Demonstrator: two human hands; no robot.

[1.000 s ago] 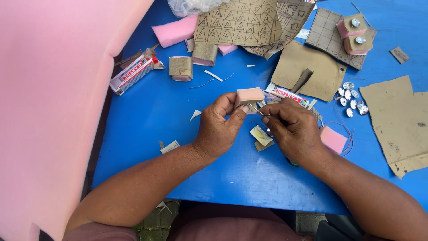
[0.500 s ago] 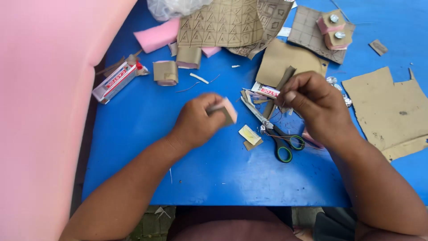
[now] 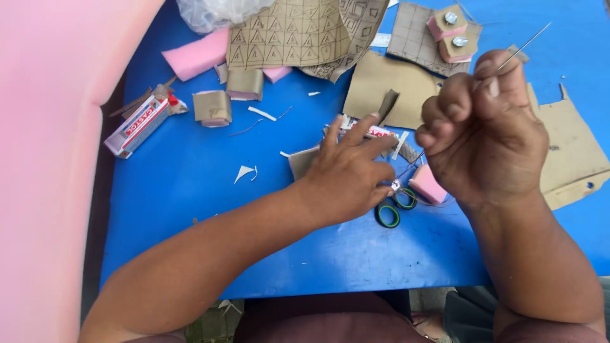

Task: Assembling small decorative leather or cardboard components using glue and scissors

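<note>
Head view: my right hand (image 3: 486, 130), raised at the frame's right, pinches a thin needle (image 3: 524, 46) pointing to the upper right. My left hand (image 3: 348, 171), fingers spread, presses flat on cardboard (image 3: 301, 162) at centre, scissors (image 3: 394, 206) just beside it on the blue table (image 3: 184, 197).

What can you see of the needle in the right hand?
The needle is a thin, straight, silvery sliver that looks like metal. It is pinched at its lower end between the thumb and forefinger of the raised right hand, and its free end slants up and to the right over the blue table. Its lower end is hidden in the fingers, so the eye cannot be seen. A fine dark thread runs down from below the hand towards the table; whether it joins the needle cannot be told.
</note>
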